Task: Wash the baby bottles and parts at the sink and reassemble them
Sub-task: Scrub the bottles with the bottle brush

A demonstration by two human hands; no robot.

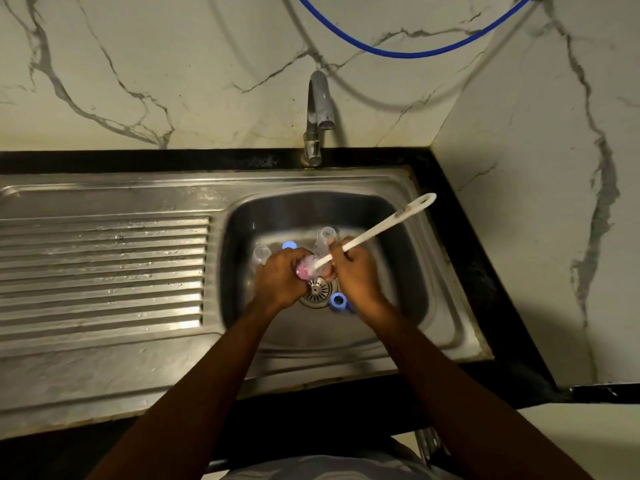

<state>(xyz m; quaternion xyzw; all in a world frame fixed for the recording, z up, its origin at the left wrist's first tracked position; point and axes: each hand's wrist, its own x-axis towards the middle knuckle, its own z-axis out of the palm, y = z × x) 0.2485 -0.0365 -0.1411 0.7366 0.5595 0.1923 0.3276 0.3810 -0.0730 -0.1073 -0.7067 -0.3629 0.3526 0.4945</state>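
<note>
Over the steel sink basin (398, 271), my left hand (280, 277) grips a small pink bottle part (304, 271). My right hand (353, 271) holds a white long-handled bottle brush (381, 226), whose head is pushed into the pink part. A clear bottle (327, 237) stands behind my hands and another clear bottle (261, 256) stands to the left. A blue ring (337, 301) lies beside the drain (317, 289), and a second blue part (289, 244) shows behind my left hand.
The tap (320, 112) rises from the back edge of the sink, with no water running. A ribbed steel draining board (104, 271) lies to the left. A blue hose (398, 53) hangs along the marble wall. The wall corner closes in on the right.
</note>
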